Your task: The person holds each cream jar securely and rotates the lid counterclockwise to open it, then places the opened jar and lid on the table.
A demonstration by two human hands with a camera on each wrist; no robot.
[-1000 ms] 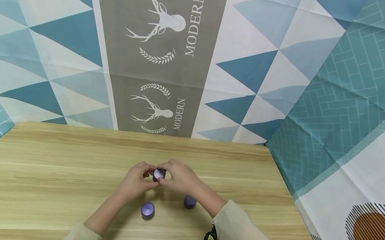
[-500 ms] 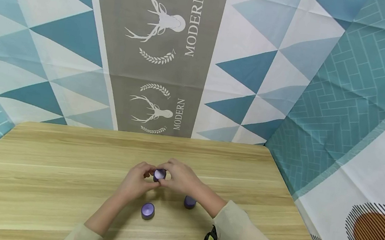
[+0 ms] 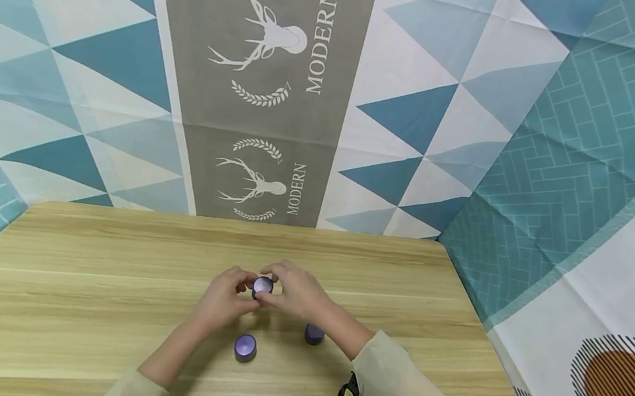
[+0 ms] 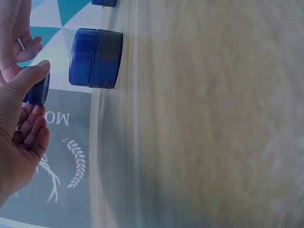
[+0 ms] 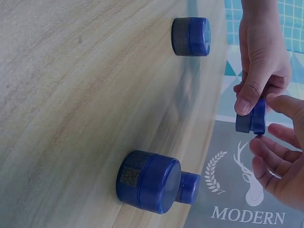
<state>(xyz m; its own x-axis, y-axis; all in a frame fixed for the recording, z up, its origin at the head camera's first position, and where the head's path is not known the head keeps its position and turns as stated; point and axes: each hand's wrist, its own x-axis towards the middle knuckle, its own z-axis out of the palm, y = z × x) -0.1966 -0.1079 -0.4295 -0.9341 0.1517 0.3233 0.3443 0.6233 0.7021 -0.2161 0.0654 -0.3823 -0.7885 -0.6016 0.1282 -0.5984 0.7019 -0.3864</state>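
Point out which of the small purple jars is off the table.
The purple jar held up between both hands, gripped by the left hand and the right hand. The other jars, front-left and by the right wrist, stand on the table.

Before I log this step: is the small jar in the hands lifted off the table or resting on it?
Lifted: both hands hold the jar above the table.

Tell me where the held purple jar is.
In the head view, the purple jar sits mid-table, lifted and pinched between the left hand and right hand.
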